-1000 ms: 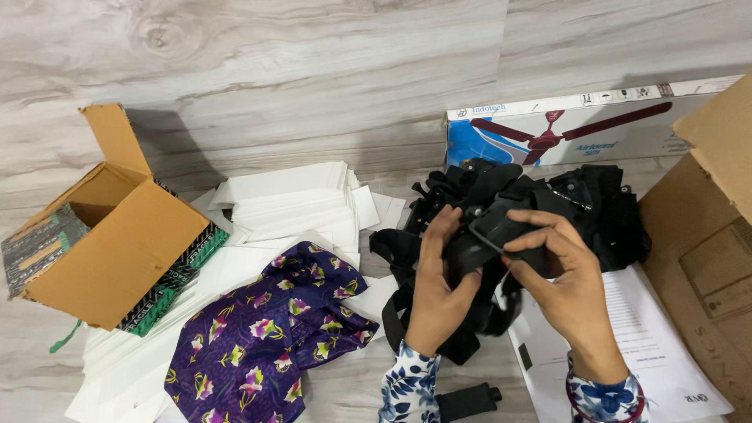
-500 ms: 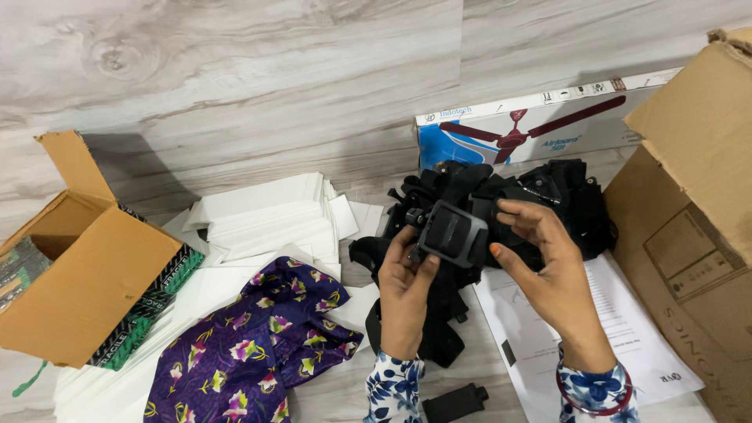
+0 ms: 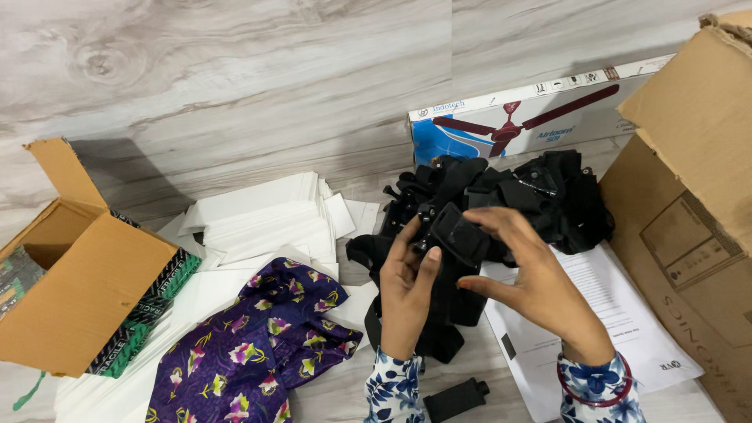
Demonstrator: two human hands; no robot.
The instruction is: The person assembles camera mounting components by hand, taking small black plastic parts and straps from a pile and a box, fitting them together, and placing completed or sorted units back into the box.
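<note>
Nearest, a small black block-shaped part (image 3: pixel 456 398) lies on the pale wood-grain floor (image 3: pixel 235 70) between two floral blue-and-white sleeves. Left of it, a purple flowered cloth (image 3: pixel 258 345) is crumpled over loose white sheets. To the right, a printed white paper (image 3: pixel 603 313) lies flat beside a large brown carton (image 3: pixel 697 204) that fills the right edge.

Just beyond the sleeves, both hands are raised over a black strap harness (image 3: pixel 439 313). The left hand (image 3: pixel 407 294) stands upright, fingers together and thumb up, pressing against the left side of a black square padded mount (image 3: pixel 460 235) on the harness. The right hand (image 3: pixel 529 282) curls over the mount from the right, fingers spread and bent, its tips pinching the top edge. Both hands hold this mount between them, lifted slightly above the floor.

Farther on, a heap of more black straps and buckles (image 3: pixel 548 196) lies behind the hands. At far left sits an open cardboard box (image 3: pixel 86 298), tipped with its flap up, and beside it a stack of flat white cards (image 3: pixel 266 219). Farthest, a long flat box showing a ceiling fan (image 3: pixel 533 117) leans against the wall.
</note>
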